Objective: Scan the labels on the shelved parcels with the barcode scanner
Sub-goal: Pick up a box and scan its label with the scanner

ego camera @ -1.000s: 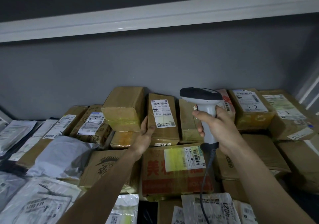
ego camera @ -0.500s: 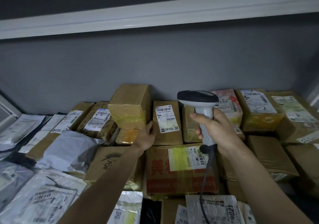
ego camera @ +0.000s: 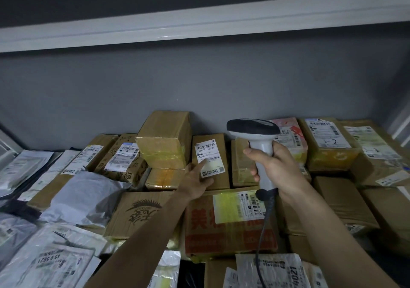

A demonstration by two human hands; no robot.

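Brown cardboard parcels (ego camera: 165, 141) fill the shelf, most seemingly not yet scanned, while the right hand (ego camera: 275, 165) grips the white-and-black barcode scanner (ego camera: 255, 137) and the flat-fingered left hand (ego camera: 196, 180) touches one small upright box's white label (ego camera: 209, 158).

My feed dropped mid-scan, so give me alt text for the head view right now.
The right hand grips a white barcode scanner upright while the left hand rests a finger on the white label of a small upright brown parcel. Around them, cardboard boxes and grey mailer bags crowd the shelf.
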